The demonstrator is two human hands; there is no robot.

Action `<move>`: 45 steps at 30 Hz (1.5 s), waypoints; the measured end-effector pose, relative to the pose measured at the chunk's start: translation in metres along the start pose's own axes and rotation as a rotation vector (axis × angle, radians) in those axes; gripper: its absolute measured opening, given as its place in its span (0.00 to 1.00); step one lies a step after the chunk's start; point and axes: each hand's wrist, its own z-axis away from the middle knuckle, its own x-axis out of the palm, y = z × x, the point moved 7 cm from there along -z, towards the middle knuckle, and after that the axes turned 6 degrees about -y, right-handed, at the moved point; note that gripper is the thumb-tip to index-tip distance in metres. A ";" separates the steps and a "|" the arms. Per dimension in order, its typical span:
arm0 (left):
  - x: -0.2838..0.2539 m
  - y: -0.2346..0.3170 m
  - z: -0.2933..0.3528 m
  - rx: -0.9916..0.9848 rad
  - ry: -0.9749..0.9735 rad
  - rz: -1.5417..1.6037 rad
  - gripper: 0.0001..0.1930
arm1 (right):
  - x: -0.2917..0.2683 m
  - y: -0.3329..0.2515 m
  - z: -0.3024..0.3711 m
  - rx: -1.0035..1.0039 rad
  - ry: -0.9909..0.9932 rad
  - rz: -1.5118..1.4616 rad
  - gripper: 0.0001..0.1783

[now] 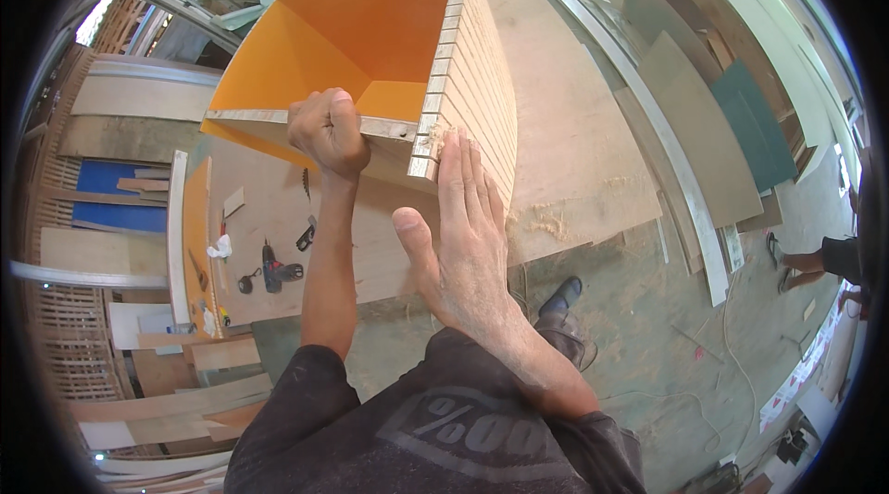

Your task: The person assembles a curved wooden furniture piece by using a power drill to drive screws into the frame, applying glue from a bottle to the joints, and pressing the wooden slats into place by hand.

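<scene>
I am watching the left hand gripping the near rim of a large orange-lined plywood box, its fingers curled tightly over the edge. The right hand is lying flat against the box's near corner, fingers pressed together and straight, thumb standing apart, fingertips touching the slotted outer panel. The box is sitting tilted on a wide plywood surface, its open side facing me. Sawdust is lying on the surface just beside the right hand. A red power drill is resting on a lower board to the left, well apart from both hands. A dark shoe is showing below on the floor.
</scene>
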 end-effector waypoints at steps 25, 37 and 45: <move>-0.001 0.004 -0.001 -0.047 -0.015 0.017 0.20 | 0.010 0.015 0.005 0.005 -0.107 -0.240 0.49; 0.000 -0.003 0.002 -0.043 -0.035 0.014 0.19 | 0.003 -0.001 -0.005 -0.114 -0.066 -0.299 0.49; 0.002 -0.005 0.005 -0.023 0.005 0.007 0.19 | 0.002 -0.005 0.002 -0.184 -0.058 -0.314 0.48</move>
